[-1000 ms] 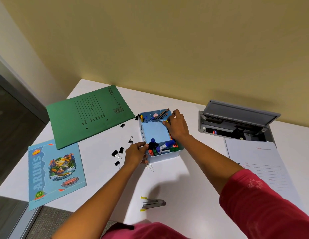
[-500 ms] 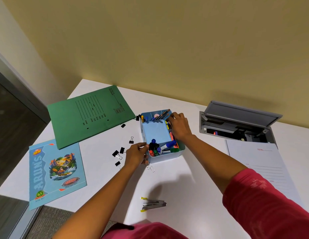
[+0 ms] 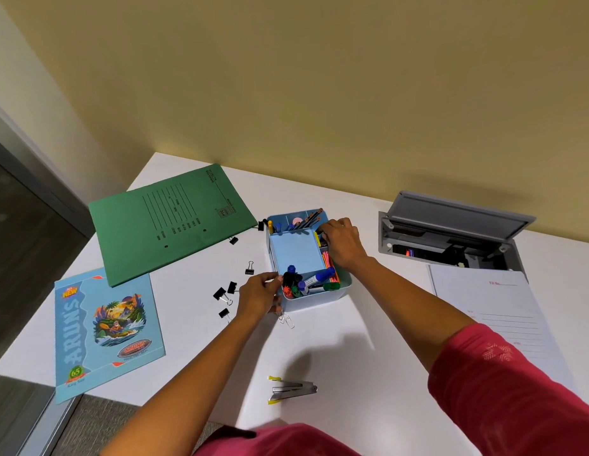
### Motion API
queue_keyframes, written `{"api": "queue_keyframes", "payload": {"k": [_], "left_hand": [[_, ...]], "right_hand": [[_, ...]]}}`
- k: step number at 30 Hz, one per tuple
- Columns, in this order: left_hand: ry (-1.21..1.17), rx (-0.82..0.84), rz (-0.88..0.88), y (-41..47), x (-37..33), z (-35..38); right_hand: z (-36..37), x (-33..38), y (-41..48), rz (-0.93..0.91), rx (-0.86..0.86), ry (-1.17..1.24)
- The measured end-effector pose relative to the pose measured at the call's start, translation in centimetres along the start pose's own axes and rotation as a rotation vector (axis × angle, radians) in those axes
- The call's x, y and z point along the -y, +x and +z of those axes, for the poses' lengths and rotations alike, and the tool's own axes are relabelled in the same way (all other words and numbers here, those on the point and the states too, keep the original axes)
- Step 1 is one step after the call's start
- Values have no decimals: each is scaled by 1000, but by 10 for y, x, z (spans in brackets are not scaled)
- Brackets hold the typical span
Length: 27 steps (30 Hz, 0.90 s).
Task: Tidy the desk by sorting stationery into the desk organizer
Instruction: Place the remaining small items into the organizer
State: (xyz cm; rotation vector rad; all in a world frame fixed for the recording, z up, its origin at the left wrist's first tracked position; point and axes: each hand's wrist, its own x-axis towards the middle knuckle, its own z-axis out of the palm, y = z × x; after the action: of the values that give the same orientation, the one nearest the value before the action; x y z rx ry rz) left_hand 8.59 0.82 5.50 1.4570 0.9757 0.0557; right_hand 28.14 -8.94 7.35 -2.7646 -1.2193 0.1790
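A light blue desk organizer (image 3: 319, 299) stands mid-desk, holding markers, pencils and orange strips. My left hand (image 3: 258, 296) grips its near left corner. My right hand (image 3: 342, 246) reaches into the right-hand compartment, fingers curled near a yellow item; what they hold is hidden. Several black binder clips (image 3: 224, 296) lie loose on the desk left of the organizer. Metal paper clips (image 3: 286, 320) lie just below my left hand. A staple remover (image 3: 291, 389) with yellow tips rests near the front edge.
A green file folder (image 3: 169, 222) lies at the back left, a blue notebook (image 3: 104, 330) at the front left. A white form sheet (image 3: 503, 324) sits on the right below an open grey cable box (image 3: 451, 235). The desk's left edge drops to the floor.
My right hand has shifted slightly toward the back of the right compartment. My left hand stays on the organizer's corner.
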Motion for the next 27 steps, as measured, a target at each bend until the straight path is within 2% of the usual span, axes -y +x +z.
{"api": "queue_keyframes", "payload": {"k": [5,10,14,17,19,22,25,27], "left_hand": [[-16,4,-1,0,0,0],[-20,13,-1,-1,-1,0],[-30,19,4,-2,-1,-1],[-58,29,-3,-3,-3,-2],[-37,25,0,-2,-3,-2],[-12,14,-3,-2,-3,-1],[16,13,2,-2,-3,-1],[24,12,0,-2,-2,-1]], "right_hand": [[5,-2,-4,30,-85,145],[-7,11,-26,37,-381,352],[-16,40,-87,168,-548,573],[1,62,-150,54,-608,612],[21,68,-187,-76,-492,541],[56,66,-222,-257,-224,500],[80,67,-232,-331,10,461],[91,69,-231,-345,104,447]]}}
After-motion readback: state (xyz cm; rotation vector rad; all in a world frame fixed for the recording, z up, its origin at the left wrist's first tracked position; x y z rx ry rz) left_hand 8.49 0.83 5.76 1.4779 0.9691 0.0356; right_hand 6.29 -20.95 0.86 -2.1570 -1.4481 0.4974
